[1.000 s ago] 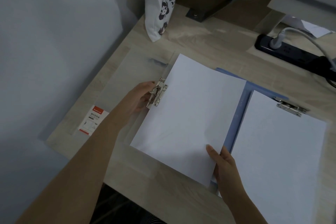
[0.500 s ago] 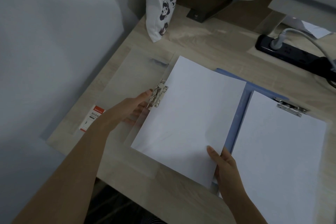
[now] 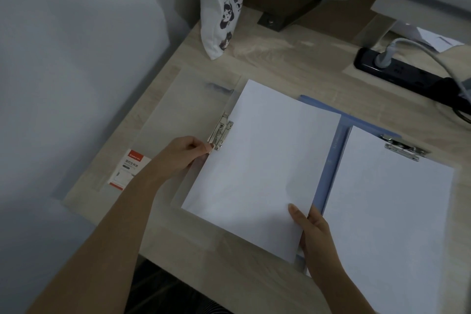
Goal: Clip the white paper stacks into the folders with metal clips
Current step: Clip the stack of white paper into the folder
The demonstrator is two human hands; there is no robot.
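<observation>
The clip (image 3: 221, 132) is shiny metal, the folder (image 3: 183, 109) frosted plastic, the paper (image 3: 260, 160) matt, the desk (image 3: 280, 58) wood-grain.

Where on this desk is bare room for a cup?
Bare wood lies between the tote bag, the power strip and the far edge of the left paper stack; a narrow strip runs along the desk's near edge. The blue folder and second paper stack fill the right.

Pretty dim overall, with a cool bluish-grey cast. The white paper stack (image 3: 260, 160) is the brightest spot, no harsh glare. Shadows are soft, darkest under the desk (image 3: 280, 61). Wide-angle bending at the borders, detail slightly soft everywhere.
</observation>
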